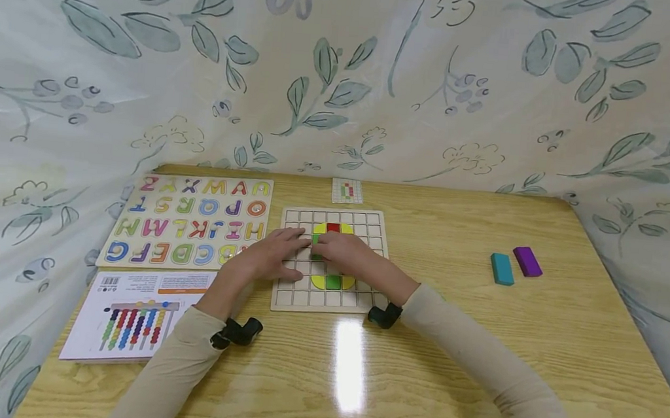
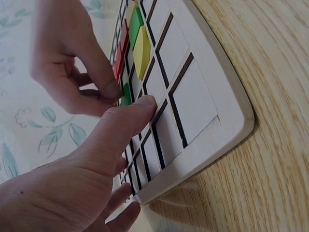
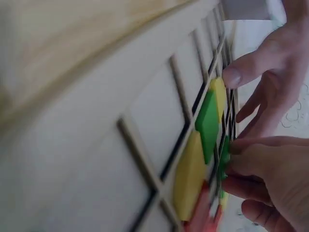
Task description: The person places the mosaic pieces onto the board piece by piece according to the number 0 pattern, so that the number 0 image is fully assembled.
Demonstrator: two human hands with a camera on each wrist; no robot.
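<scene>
A wooden grid board (image 1: pixel 292 301) lies on the table, holding red, green and yellow tiles in a ring. My right hand (image 1: pixel 348 254) reaches over the board's middle and pinches a green tile (image 3: pixel 224 164) at the ring's left side. In the left wrist view, this green tile (image 2: pixel 126 94) is partly covered by fingertips. My left hand (image 1: pixel 269 257) rests at the board's left edge with fingers spread, its thumb touching the grid. Nearest me on the ring, another green tile (image 1: pixel 334 282) sits between two yellow tiles. A red tile (image 1: pixel 333 227) is at the far side.
Beyond the board lies a small pattern card (image 1: pixel 347 191). An alphabet board (image 1: pixel 186 223) is at the left, with a white box or booklet (image 1: pixel 137 315) showing an abacus in front. A teal block (image 1: pixel 502 269) and a purple block (image 1: pixel 528 261) lie to the right.
</scene>
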